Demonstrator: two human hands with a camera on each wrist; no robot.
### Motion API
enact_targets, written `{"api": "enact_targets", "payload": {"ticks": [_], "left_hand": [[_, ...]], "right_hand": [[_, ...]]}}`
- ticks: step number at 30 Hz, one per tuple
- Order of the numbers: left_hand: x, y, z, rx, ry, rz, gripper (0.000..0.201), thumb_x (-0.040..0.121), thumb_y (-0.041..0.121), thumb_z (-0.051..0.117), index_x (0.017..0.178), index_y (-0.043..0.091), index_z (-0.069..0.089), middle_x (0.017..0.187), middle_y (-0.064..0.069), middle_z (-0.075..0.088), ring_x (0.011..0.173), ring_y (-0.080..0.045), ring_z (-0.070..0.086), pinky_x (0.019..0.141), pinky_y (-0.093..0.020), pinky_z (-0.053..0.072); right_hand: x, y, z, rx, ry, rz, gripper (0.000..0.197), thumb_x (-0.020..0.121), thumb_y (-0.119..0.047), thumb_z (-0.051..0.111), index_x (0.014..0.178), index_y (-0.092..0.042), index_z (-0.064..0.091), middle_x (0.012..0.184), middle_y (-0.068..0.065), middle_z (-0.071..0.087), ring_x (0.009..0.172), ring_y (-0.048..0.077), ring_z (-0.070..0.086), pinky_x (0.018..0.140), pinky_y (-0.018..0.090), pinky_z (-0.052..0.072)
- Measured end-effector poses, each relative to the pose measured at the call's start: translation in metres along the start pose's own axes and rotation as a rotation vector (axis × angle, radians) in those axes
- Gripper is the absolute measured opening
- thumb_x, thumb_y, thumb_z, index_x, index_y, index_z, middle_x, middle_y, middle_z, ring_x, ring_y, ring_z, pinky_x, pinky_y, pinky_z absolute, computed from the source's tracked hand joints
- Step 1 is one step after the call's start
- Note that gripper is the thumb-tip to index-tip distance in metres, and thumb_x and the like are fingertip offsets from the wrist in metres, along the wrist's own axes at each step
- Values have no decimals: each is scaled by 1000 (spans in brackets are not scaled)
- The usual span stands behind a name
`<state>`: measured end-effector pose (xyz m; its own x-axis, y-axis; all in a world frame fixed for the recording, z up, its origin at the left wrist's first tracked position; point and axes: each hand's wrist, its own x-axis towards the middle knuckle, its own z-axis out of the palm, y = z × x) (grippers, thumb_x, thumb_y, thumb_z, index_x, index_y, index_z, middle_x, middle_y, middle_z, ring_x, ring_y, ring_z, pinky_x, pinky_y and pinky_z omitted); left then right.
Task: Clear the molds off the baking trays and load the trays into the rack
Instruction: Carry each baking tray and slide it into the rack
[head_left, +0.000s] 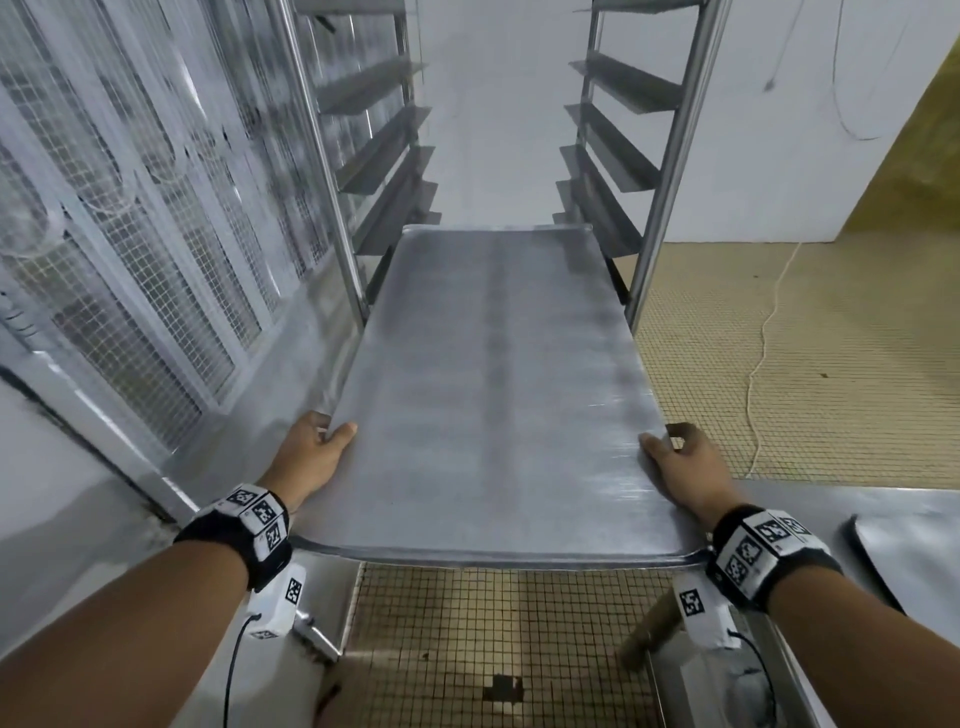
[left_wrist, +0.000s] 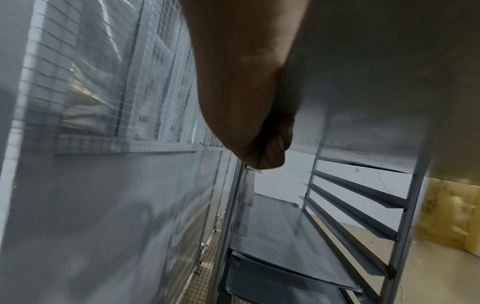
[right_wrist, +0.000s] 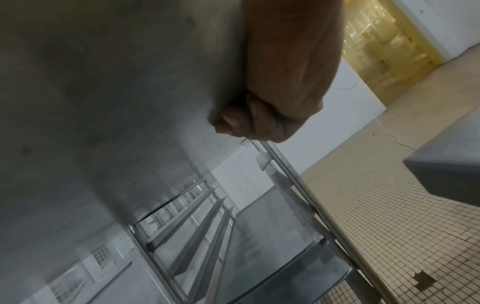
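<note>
A bare metal baking tray (head_left: 493, 374) lies level in front of me, its far end between the uprights of the steel rack (head_left: 322, 171). My left hand (head_left: 317, 441) grips the tray's left edge near the front corner, thumb on top. My right hand (head_left: 675, 457) grips the right edge the same way. From below, the left wrist view shows the curled fingers (left_wrist: 270, 152) under the tray's underside (left_wrist: 376, 82); the right wrist view shows fingers (right_wrist: 241, 123) curled under the tray (right_wrist: 116, 102). Other trays (left_wrist: 275, 234) sit on lower runners. No molds are in view.
Angled runners (head_left: 608, 124) line both sides of the rack, those above the tray bare. A wire-mesh window wall (head_left: 130, 234) stands close on the left. A steel table (head_left: 883, 519) is at my right. Tiled floor (head_left: 805, 364) with a white cable (head_left: 763, 332) lies to the right.
</note>
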<state>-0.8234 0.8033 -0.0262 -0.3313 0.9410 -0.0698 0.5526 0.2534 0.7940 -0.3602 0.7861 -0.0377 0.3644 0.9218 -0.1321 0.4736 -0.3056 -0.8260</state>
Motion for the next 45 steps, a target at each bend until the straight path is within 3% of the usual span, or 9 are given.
{"api": "enact_targets", "payload": {"ticks": [7, 15, 19, 23, 26, 31, 37, 41, 45], "left_hand": [[52, 18, 7, 116, -49, -22, 48, 95, 42, 63, 126, 7, 55, 114, -8, 65, 101, -27, 62, 85, -34, 46], [79, 15, -3, -20, -105, -48, 76, 81, 60, 70, 137, 11, 57, 130, -7, 65, 113, -23, 64, 103, -43, 49], [75, 20, -9, -19, -185, 42, 91, 80, 54, 77, 153, 17, 38, 152, -3, 46, 135, -19, 49, 113, -38, 39], [62, 26, -17, 82, -290, 124, 121, 50, 78, 80, 153, 32, 35, 162, 1, 19, 147, -18, 27, 118, -38, 30], [52, 30, -20, 239, -411, 194, 139, 36, 83, 80, 155, 37, 26, 164, 9, -9, 153, -18, 5, 122, -40, 22], [44, 30, -18, 478, -533, 239, 148, 34, 82, 83, 157, 44, 10, 160, 16, -30, 154, -23, -3, 123, -46, 21], [33, 30, -13, 576, -457, 305, 141, 40, 92, 71, 158, 39, 16, 167, 5, -6, 154, -27, 3, 123, -45, 19], [20, 39, -7, 685, -387, 417, 122, 54, 88, 67, 156, 37, 24, 167, 6, 9, 154, -25, -2, 121, -54, 8], [5, 56, 9, 718, -384, 533, 107, 66, 83, 65, 154, 32, 33, 164, 5, 24, 152, -20, 16, 121, -47, 16]], "right_hand": [[41, -33, 2, -36, -24, -11, 41, 96, -40, 62, 123, -10, 55, 97, 4, 66, 75, 9, 61, 59, 23, 41], [75, -56, 19, -29, -15, 6, 48, 93, -41, 65, 125, -7, 56, 109, 13, 69, 93, 28, 65, 86, 39, 52], [83, -70, 23, -105, -27, -2, 47, 95, -42, 61, 123, -4, 57, 111, 15, 67, 93, 29, 60, 83, 37, 46], [80, -87, 17, -173, -142, -33, 45, 95, -45, 59, 118, -7, 60, 113, 16, 69, 101, 33, 65, 87, 41, 51], [62, -99, 14, -230, -198, -96, 77, 94, -54, 60, 153, -15, 31, 147, 20, 47, 132, 40, 49, 108, 49, 36], [41, -76, 15, -506, -399, -181, 122, 51, -97, 60, 154, -44, 22, 167, -1, -4, 153, 31, -3, 119, 63, 16], [13, -55, 15, -722, -403, -304, 128, 44, -97, 64, 152, -47, 19, 167, 3, -4, 152, 38, 1, 118, 63, 17], [-5, -63, 21, -760, -304, -376, 108, 59, -93, 58, 151, -43, 31, 164, 2, 19, 151, 34, 11, 119, 58, 17], [-23, -77, 43, -783, -256, -546, 85, 76, -80, 56, 146, -32, 45, 157, -5, 36, 146, 19, 28, 122, 49, 11]]}}
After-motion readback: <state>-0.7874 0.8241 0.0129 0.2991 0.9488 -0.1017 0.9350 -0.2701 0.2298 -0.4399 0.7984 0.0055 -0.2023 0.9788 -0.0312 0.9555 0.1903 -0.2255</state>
